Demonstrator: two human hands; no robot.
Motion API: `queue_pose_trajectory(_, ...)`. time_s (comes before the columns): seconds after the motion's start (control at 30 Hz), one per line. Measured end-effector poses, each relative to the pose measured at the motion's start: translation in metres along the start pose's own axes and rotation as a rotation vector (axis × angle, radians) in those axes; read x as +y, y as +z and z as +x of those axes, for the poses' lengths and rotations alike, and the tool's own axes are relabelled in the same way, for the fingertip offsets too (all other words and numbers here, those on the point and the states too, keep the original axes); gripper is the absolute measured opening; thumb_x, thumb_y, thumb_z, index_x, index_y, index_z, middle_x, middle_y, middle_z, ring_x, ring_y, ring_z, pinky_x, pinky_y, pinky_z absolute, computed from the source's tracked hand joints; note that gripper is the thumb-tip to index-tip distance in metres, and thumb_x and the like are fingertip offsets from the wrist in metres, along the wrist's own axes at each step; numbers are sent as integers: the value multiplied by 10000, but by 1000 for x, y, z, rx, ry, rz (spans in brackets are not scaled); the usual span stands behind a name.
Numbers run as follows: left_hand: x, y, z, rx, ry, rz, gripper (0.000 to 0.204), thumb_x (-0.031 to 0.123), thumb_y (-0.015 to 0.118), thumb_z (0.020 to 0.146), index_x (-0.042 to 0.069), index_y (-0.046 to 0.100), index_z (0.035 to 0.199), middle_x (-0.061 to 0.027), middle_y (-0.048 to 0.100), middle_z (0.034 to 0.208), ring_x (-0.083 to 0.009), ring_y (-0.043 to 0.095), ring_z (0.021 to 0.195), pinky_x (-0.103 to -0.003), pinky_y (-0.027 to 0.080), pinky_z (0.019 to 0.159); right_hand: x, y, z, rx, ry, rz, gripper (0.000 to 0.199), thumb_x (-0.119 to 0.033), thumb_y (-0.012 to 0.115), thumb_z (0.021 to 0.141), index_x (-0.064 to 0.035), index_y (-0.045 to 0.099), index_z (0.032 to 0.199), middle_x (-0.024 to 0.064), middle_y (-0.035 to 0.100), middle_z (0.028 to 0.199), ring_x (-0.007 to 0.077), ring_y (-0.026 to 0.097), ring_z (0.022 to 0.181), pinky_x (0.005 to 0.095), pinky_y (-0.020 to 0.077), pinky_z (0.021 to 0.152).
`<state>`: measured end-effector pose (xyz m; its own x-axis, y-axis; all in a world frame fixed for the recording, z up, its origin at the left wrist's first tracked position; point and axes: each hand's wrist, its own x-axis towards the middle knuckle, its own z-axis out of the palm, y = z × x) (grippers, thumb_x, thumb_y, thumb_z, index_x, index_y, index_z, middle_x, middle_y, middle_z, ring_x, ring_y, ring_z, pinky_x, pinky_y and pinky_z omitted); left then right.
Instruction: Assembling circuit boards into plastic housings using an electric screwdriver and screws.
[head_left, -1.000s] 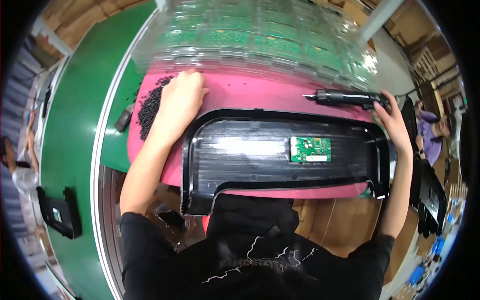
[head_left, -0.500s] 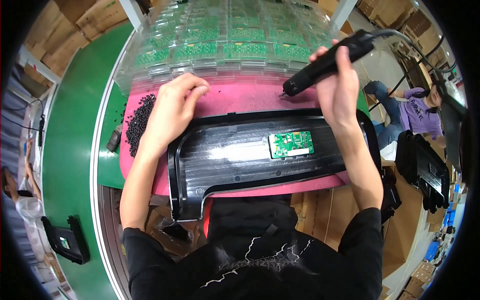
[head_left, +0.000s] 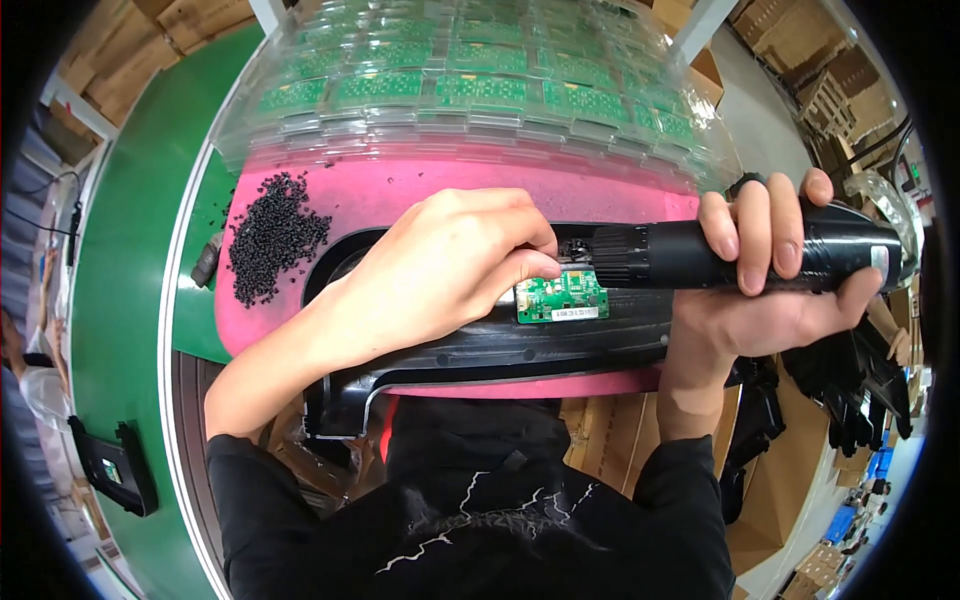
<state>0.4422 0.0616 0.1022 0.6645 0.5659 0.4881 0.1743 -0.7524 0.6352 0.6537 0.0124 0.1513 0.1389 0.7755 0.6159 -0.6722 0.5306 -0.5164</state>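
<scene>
Pink foam mat (head_left: 420,195) covers our bench, bearing a black plastic housing (head_left: 500,350). Our right hand (head_left: 770,290) wraps fully around a black electric screwdriver (head_left: 740,255); our left hand (head_left: 450,265) pinches fingertips together at the tool's tip, above a small green circuit board (head_left: 562,298).

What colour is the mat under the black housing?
Bright pink mat, clearest in the head view.

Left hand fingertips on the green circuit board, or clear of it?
Touching. In the head view the left hand has its fingertips pressed on the top edge of the green circuit board, beside the tip of the black electric screwdriver gripped by the right hand.
</scene>
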Motion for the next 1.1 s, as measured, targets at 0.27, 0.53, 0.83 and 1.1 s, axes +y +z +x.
queue_pose_trajectory(0.27,-10,11,6,-69,5,-75,151,82,744,819,-31,667,883,-127,685,859,-281,679,772,-355,530,674,-7,-10,-4,-108,12,-26,571,-526,669,836,-59,493,1114,-33,499,687,79,461,486,270,411,553)
queue_pose_trajectory(0.53,-15,23,2,72,173,109,260,-31,745,707,-21,652,949,-141,660,863,-304,652,762,-368,526,654,7,-21,-8,-170,86,-159,618,-618,640,815,-103,507,1129,-41,528,684,84,500,487,280,452,545)
queue_pose_trajectory(0.83,-25,22,1,193,103,172,66,-9,673,854,-18,616,886,-121,632,802,-276,645,734,-340,510,635,-13,-36,3,-392,85,-380,762,-692,645,792,-59,513,1194,-14,538,712,97,492,496,279,407,525)
queue_pose_trajectory(1.1,-32,28,-6,-236,7,43,127,110,681,867,-3,632,899,-113,648,848,-298,635,824,-400,520,718,3,-54,-4,-17,220,-544,650,-648,555,878,-18,518,1035,9,482,617,109,409,441,281,341,485)
